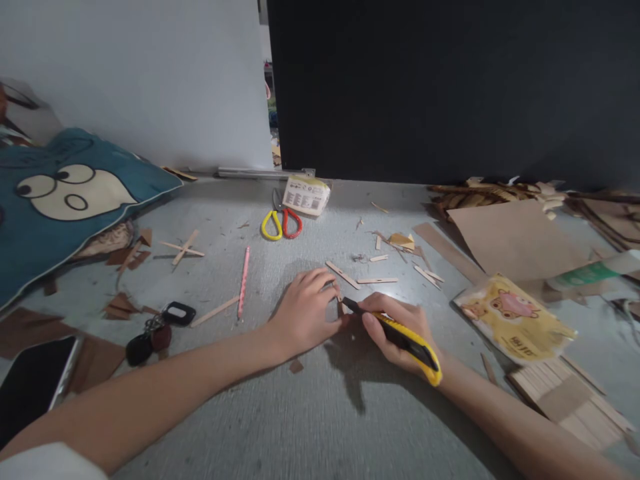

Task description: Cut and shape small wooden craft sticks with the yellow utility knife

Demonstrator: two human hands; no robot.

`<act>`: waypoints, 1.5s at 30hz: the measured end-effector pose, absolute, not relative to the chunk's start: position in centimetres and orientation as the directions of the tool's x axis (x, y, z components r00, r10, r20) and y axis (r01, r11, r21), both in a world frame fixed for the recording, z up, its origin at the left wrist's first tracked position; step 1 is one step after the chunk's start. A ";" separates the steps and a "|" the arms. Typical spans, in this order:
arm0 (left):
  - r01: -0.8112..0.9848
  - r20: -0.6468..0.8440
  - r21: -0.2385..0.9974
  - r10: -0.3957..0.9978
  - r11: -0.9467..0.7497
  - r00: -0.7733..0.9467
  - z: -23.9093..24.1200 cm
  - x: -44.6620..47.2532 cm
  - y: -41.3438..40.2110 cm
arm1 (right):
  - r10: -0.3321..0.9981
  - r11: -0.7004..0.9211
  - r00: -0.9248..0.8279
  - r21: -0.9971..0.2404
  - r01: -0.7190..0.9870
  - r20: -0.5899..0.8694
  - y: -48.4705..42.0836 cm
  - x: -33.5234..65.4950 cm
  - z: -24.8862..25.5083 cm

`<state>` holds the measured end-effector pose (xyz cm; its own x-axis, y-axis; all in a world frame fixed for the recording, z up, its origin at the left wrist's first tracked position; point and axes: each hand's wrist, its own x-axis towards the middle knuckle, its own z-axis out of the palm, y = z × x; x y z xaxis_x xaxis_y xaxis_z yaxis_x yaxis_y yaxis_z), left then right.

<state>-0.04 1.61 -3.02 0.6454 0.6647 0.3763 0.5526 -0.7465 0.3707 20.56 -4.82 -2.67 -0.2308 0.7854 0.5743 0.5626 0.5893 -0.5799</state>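
Observation:
My right hand (400,327) is wrapped round a yellow and black utility knife (407,340), its tip pointing left. That tip meets a small wooden craft stick (341,307), which my left hand (307,310) pins between thumb and fingers on the grey table. Much of this stick is hidden by the fingers. Just beyond my hands lie two slotted craft sticks, one slanted (343,274) and one level (377,281). A pink twisted pencil-like rod (244,283) lies left of my left hand, touching or close to a plain craft stick (216,311).
Scissors (281,223) lie beside a white packet (306,195) at the back. To the right are a yellow packet (515,319), a bundle of craft sticks (570,403) and cardboard (515,230). Leftward are keys (155,333), a phone (37,377), crossed sticks (185,248) and a blue cushion (75,200).

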 end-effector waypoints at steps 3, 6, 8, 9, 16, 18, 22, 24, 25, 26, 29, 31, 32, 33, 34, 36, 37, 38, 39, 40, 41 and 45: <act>0.556 0.379 0.359 0.661 -0.750 0.648 -3.1 0.0 1.6 | 0.757 0.630 -0.286 -0.539 0.559 0.588 -4.9 20.4 -2.1; 0.561 0.376 0.344 0.658 -0.753 0.652 -3.1 0.1 1.5 | 0.773 0.618 -0.296 -0.562 0.550 0.561 -4.9 20.2 -1.8; 0.567 0.363 0.343 0.662 -0.749 0.655 -3.0 0.1 1.4 | 0.782 0.610 -0.304 -0.567 0.554 0.544 -4.9 20.1 -1.7; 0.569 0.354 0.345 0.665 -0.746 0.657 -2.9 0.1 1.4 | 0.783 0.608 -0.307 -0.565 0.558 0.540 -5.0 20.0 -1.7; 0.546 0.280 0.369 0.650 -0.752 0.706 -2.3 -0.2 1.0 | 0.814 0.563 -0.249 -0.610 0.557 0.525 -5.2 19.7 -1.9; 0.550 0.271 0.381 0.659 -0.743 0.702 -2.4 -0.2 1.1 | 0.847 0.505 -0.183 -0.646 0.573 0.499 -5.3 19.6 -2.1; 0.573 0.257 0.411 0.693 -0.709 0.674 -2.6 -0.1 1.2 | 0.929 0.324 -0.013 -0.796 0.512 0.370 -5.3 19.2 -2.2; 0.575 0.253 0.407 0.693 -0.709 0.676 -2.6 0.0 1.3 | 0.957 0.245 0.037 -0.874 0.419 0.286 -5.3 18.9 -1.9; 0.577 0.253 0.403 0.693 -0.710 0.675 -2.6 0.0 1.3 | 0.966 0.219 0.048 -0.901 0.374 0.255 -5.2 18.8 -1.7; 0.578 0.255 0.399 0.691 -0.712 0.676 -2.6 0.0 1.3 | 0.971 0.199 0.058 -0.919 0.341 0.232 -5.2 18.7 -1.5; 0.569 0.269 0.396 0.684 -0.720 0.678 -2.6 -0.1 1.3 | 0.978 0.165 0.077 -0.942 0.291 0.195 -5.1 18.5 -0.9; 0.560 0.281 0.402 0.680 -0.724 0.677 -2.6 -0.1 1.3 | 0.977 0.160 0.085 -0.941 0.297 0.193 -5.1 18.4 -0.7; 0.556 0.286 0.404 0.677 -0.726 0.678 -2.7 -0.2 1.3 | 0.975 0.165 0.089 -0.933 0.318 0.203 -5.3 18.4 -0.7; 0.551 0.291 0.405 0.674 -0.729 0.679 -2.8 -0.2 1.3 | 0.969 0.180 0.096 -0.918 0.354 0.228 -5.5 18.5 -0.8; 0.546 0.297 0.406 0.671 -0.733 0.680 -2.8 -0.2 1.3 | 0.956 0.209 0.108 -0.892 0.402 0.272 -5.7 18.6 -0.9; 0.538 0.309 0.405 0.664 -0.740 0.681 -3.0 -0.3 1.4 | 0.901 0.296 0.122 -0.796 0.528 0.415 -6.2 18.9 -1.2; 0.535 0.313 0.404 0.662 -0.742 0.681 -3.0 -0.3 1.4 | 0.858 0.348 0.113 -0.728 0.591 0.501 -6.5 19.1 -1.4; 0.535 0.315 0.405 0.662 -0.742 0.680 -3.1 -0.3 1.4 | 0.816 0.392 0.085 -0.657 0.644 0.571 -6.6 19.3 -1.6; 0.536 0.316 0.405 0.664 -0.741 0.678 -3.1 -0.3 1.4 | 0.793 0.414 0.057 -0.606 0.679 0.606 -6.7 19.4 -1.9; 0.537 0.316 0.405 0.664 -0.740 0.677 -3.1 -0.3 1.4 | 0.785 0.430 0.021 -0.569 0.700 0.619 -6.7 19.5 -2.1; 0.539 0.316 0.405 0.666 -0.739 0.676 -3.0 -0.3 1.4 | 0.784 0.442 -0.009 -0.548 0.710 0.620 -6.6 19.5 -2.3; 0.537 0.320 0.408 0.666 -0.738 0.673 -2.9 -0.2 1.3 | 0.780 0.476 -0.081 -0.505 0.720 0.621 -6.0 19.4 -2.7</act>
<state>-0.22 1.30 -2.91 0.6735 0.6664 0.3198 0.5372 -0.7385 0.4076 19.39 -5.99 -2.74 -0.0808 0.7800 0.6206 0.7197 0.4764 -0.5051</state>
